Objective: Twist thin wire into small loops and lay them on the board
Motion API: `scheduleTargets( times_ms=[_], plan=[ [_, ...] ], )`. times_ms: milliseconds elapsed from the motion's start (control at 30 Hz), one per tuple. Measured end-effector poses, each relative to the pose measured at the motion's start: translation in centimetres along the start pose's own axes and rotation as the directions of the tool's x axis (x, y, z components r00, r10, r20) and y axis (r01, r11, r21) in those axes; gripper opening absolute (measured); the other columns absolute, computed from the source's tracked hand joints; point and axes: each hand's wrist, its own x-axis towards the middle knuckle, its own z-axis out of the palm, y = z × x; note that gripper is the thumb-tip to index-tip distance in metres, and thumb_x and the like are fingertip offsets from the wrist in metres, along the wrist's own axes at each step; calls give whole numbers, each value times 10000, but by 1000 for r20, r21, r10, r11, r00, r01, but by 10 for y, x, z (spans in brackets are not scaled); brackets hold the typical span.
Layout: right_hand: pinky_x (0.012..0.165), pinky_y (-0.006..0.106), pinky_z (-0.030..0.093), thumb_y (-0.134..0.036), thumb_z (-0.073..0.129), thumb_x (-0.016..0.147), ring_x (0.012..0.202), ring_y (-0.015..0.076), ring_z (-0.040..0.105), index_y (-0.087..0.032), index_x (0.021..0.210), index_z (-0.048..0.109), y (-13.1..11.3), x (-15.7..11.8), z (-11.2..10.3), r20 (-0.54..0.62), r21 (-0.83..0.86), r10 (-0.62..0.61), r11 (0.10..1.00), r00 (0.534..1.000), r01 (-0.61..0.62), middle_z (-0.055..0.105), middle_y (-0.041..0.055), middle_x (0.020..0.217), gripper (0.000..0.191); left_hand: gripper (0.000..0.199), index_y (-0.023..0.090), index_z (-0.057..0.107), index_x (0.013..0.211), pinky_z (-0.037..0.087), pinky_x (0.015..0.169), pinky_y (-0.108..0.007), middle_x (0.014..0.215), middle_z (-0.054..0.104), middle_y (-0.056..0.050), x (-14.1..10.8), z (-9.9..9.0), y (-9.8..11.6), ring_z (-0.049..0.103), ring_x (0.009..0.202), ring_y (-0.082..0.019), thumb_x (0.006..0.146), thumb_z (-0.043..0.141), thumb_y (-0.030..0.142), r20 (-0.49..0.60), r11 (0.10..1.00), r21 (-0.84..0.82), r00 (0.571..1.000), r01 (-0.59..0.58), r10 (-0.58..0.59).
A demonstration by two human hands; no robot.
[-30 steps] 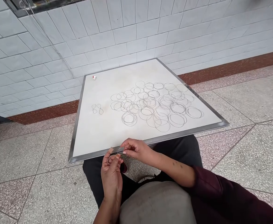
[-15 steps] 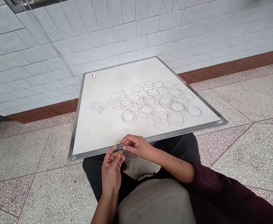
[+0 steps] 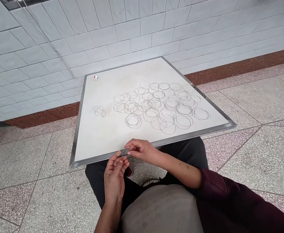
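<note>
A thin wire loop (image 3: 123,153) is held between both hands over the near edge of the white table (image 3: 91,139). My left hand (image 3: 115,174) is closed on its lower left part, thumb against the fingers, one fingertip wrapped in a tan strip. My right hand (image 3: 140,150) pinches the loop's right side between thumb and fingers. Many thin wire rings (image 3: 150,115) lie overlapping on the middle and right of the table. Two wire pieces twisted into figure-eight shapes (image 3: 102,111) lie on the left.
A small red and white object (image 3: 95,78) sits at the table's far left corner. Behind the table stands a tiled wall (image 3: 127,30) with a cable (image 3: 56,50) on it. The grey metal rim (image 3: 154,144) runs just beyond my hands, above my knees.
The view has shifted slightly. Both hands remain on the wire loop, and my left hand has turned a little with its lower part.
</note>
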Motion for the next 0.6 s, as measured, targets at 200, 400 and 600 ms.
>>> scheduleTargets(
  times_ms=[200, 400, 600],
  plan=[
    [704, 256, 451, -246, 645, 829, 721, 111, 551, -207, 1033, 648, 1, 0, -1, 0, -26, -21, 999, 1000, 21, 589, -23, 807, 208, 339, 193, 712, 993, 562, 723, -283, 878, 734, -41, 3, 0, -1, 686, 772, -144, 689, 823, 295, -21, 1000, 19, 1000, -9, 10],
    [702, 259, 450, -257, 636, 844, 725, 113, 554, -207, 1046, 640, 2, 0, -1, 15, -47, -37, 998, 999, 38, 594, -18, 820, 208, 307, 177, 716, 973, 560, 688, -257, 911, 733, -53, 3, -1, 0, 678, 772, -136, 702, 817, 279, -19, 999, 37, 1000, -10, 11],
    [713, 261, 456, -246, 632, 846, 741, 118, 565, -205, 1042, 640, 2, 1, -2, 9, -67, -37, 997, 999, 37, 606, -13, 832, 200, 332, 176, 716, 997, 560, 706, -273, 942, 746, -71, 2, -3, 0, 684, 789, -148, 709, 813, 310, -13, 998, 57, 1000, -9, 10]
  ],
)
